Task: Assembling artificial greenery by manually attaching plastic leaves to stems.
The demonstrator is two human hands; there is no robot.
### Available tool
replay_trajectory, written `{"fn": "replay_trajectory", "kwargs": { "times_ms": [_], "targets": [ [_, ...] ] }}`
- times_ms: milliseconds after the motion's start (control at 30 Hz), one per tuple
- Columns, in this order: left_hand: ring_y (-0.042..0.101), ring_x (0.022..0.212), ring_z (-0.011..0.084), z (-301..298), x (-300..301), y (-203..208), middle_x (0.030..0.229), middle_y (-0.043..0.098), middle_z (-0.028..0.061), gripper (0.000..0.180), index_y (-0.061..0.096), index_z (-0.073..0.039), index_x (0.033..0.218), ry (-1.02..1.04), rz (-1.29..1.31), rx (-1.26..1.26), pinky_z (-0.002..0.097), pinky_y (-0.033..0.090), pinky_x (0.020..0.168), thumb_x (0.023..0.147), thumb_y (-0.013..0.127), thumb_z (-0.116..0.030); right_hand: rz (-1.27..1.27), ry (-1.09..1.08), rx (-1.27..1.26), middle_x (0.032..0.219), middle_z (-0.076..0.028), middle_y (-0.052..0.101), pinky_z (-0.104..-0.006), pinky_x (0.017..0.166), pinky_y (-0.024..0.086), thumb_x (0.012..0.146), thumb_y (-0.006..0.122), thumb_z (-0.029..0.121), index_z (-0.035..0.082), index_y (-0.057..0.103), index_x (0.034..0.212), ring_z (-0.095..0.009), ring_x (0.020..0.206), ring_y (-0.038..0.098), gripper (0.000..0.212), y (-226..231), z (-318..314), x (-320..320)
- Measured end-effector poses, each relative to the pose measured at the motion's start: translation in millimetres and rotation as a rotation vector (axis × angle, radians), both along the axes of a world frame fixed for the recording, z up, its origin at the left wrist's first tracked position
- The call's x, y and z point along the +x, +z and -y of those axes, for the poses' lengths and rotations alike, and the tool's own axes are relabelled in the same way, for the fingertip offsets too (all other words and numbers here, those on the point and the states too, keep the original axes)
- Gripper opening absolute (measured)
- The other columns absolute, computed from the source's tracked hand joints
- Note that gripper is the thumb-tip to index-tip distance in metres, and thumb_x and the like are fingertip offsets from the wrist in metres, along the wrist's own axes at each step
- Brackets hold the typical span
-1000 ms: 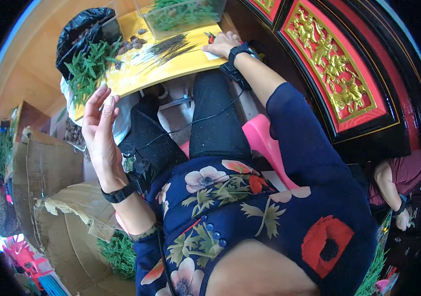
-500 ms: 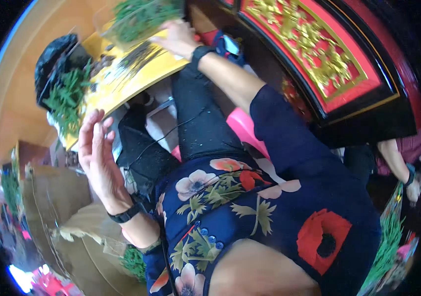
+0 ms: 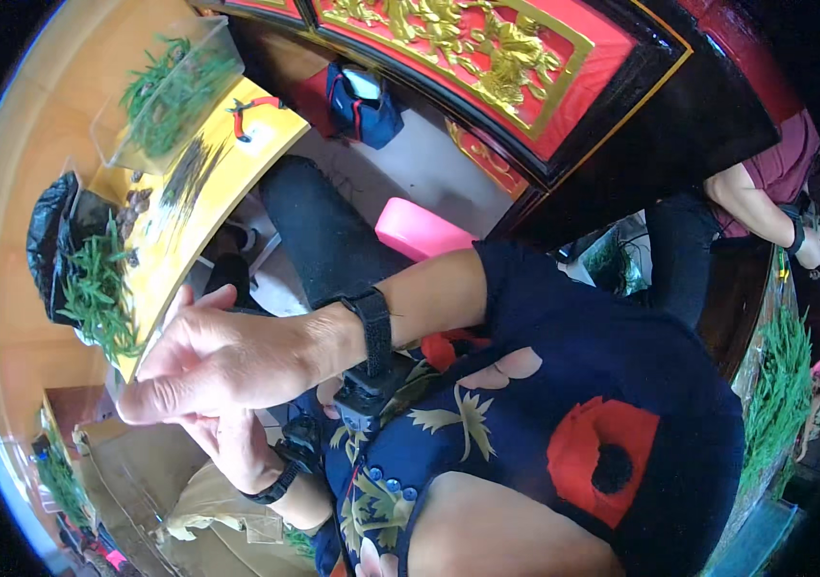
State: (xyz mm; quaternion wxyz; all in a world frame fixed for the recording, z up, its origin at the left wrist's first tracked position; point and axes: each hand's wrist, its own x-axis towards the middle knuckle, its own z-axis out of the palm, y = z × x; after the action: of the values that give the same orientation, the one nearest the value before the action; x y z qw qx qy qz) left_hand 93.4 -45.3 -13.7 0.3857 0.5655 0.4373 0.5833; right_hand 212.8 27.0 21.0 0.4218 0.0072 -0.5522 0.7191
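yellow table (image 3: 200, 207) sits behind; right hand (image 3: 223, 361) lies open, empty, half hiding left hand (image 3: 227, 447), grip unclear.

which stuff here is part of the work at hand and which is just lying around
In the work: right hand over left hand, both empty; green sprigs; yellow table; red-handled cutters.
Lying about: pink stool, blue bag, cardboard box.

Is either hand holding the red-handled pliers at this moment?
No: the red-handled pliers lie on the yellow table, far from the right hand and the left hand.
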Motion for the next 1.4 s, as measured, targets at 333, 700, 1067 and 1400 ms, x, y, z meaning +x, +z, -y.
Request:
{"fn": "replay_trajectory", "kwargs": {
  "times_ms": [333, 700, 1067, 1400],
  "targets": [
    [0.041, 0.107, 0.0217, -10, -3, -9, 0.117, 0.040, 0.0149, 0.067, 0.021, 0.005, 0.135, -0.008, 0.236, -0.026, 0.0351, 0.031, 0.099, 0.089, 0.038, -0.041, 0.137, -0.088, 0.180, 0.050, 0.001, 0.050, -0.0186, 0.054, 0.037, 0.087, 0.051, 0.046, 0.005, 0.050, 0.056, -0.006, 0.054, 0.051, 0.052, 7, 19, 8],
    [0.038, 0.112, 0.0237, -25, 2, 3, 0.121, 0.038, 0.0159, 0.065, 0.022, 0.004, 0.135, 0.046, 0.228, 0.031, 0.0366, 0.029, 0.101, 0.087, 0.042, -0.036, 0.008, 0.244, -0.126, 0.050, 0.000, 0.049, -0.0200, 0.041, 0.034, 0.087, 0.057, 0.032, 0.003, 0.049, 0.071, -0.007, 0.043, 0.048, 0.034, 19, 17, 25],
    [0.035, 0.118, 0.0257, -10, 0, 13, 0.125, 0.036, 0.0168, 0.065, 0.023, 0.004, 0.134, 0.099, 0.216, 0.063, 0.0382, 0.027, 0.102, 0.085, 0.046, -0.031, -0.108, 0.434, -0.222, 0.051, -0.002, 0.051, -0.0198, 0.042, 0.035, 0.086, 0.060, 0.023, 0.001, 0.052, 0.076, -0.006, 0.046, 0.050, 0.025, 18, 19, 26],
    [0.032, 0.123, 0.0275, -10, 5, 22, 0.128, 0.035, 0.0176, 0.064, 0.024, 0.003, 0.134, 0.136, 0.211, 0.106, 0.0396, 0.025, 0.104, 0.083, 0.049, -0.027, -0.032, 0.311, -0.088, 0.052, -0.002, 0.051, -0.0204, 0.044, 0.038, 0.085, 0.061, 0.020, 0.000, 0.052, 0.077, -0.008, 0.048, 0.051, 0.023, 20, 12, 26]
  ]
}}
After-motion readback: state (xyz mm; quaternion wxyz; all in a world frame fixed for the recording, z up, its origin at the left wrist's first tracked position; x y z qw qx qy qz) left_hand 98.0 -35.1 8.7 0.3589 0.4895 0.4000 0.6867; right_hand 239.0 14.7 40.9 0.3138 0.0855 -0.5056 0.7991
